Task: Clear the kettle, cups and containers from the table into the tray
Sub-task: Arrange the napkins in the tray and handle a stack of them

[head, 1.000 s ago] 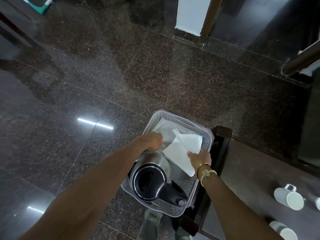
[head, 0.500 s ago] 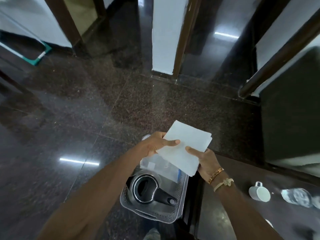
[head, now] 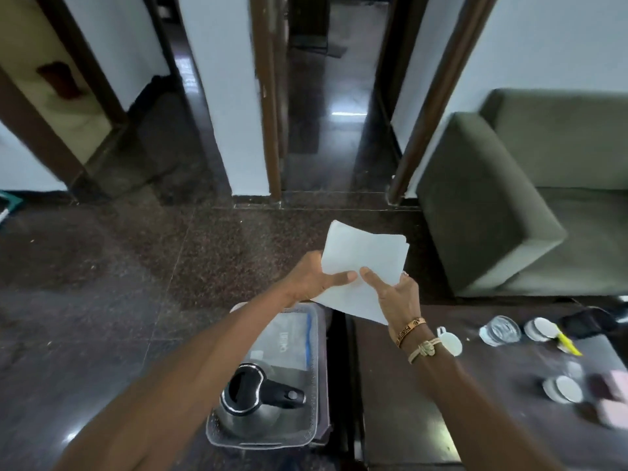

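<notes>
My left hand (head: pixel 314 278) and my right hand (head: pixel 394 297) both grip a folded white cloth (head: pixel 365 256) in the air above the far end of the grey perforated tray (head: pixel 321 372). The steel kettle (head: pixel 253 401) with a black lid and handle stands in the near part of the tray, beside a clear plastic packet (head: pixel 285 338). On the dark table (head: pixel 407 402) to the right stand a white cup (head: pixel 450 343), a clear glass (head: pixel 501 330), another white cup (head: pixel 542 329) and a white cup (head: pixel 564 389) nearer me.
A yellow item (head: pixel 567 343) and a dark object (head: pixel 589 322) lie at the table's far right, with pinkish containers (head: pixel 611 399) at its right edge. A green sofa (head: pixel 516 205) stands beyond the table. The tray rests on the dark polished floor (head: pixel 102 300).
Both hands lifted the white cloth up out of the tray and away from me. My view tilted up, showing the doorways, sofa and more of the table.
</notes>
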A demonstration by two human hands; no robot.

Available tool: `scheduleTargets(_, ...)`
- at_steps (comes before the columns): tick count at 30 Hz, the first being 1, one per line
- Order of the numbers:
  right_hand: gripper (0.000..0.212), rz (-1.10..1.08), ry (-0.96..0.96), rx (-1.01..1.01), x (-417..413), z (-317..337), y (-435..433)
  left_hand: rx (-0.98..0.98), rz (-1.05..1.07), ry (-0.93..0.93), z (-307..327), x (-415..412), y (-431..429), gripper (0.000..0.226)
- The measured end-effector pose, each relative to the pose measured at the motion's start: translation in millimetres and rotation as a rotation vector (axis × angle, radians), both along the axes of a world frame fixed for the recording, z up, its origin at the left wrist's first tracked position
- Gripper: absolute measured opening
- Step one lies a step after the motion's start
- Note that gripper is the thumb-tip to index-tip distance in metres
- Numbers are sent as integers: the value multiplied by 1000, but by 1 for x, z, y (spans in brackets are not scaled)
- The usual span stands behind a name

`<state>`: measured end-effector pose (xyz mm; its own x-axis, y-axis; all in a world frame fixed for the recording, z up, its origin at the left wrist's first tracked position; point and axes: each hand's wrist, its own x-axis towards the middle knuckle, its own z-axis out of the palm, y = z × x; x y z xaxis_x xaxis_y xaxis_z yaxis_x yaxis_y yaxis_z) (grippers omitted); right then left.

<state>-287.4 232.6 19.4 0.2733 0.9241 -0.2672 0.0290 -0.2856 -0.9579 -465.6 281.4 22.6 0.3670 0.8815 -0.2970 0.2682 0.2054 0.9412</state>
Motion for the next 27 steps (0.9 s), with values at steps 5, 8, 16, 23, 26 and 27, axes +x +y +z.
scheduleTargets(5, 43, -112, 80, 13, 71, 27, -32, 18, -56, -83, 27, 65, -24, 33)
scheduleTargets(8, 46, -176, -19, 92, 121, 47, -59, 43, -166, -67, 43, 109, -50, 37)
scheduleTargets(16, 59, -333, -192, 76, 231, 75, -156, 67, -262, -153, 61, 225, -135, 42)
scheduleTargets(23, 37, -397, -149, 23, 286, 52, -260, 152, -347, -145, 71, 311, -197, 40)
scheduleTargets(26, 33, -515, -168, 19, 304, 48, -284, 146, -389, -127, 71, 341, -212, 39)
scheduleTargets(27, 31, -550, -187, 12, 311, 47, -289, 136, -387, -120, 69, 349, -214, 38)
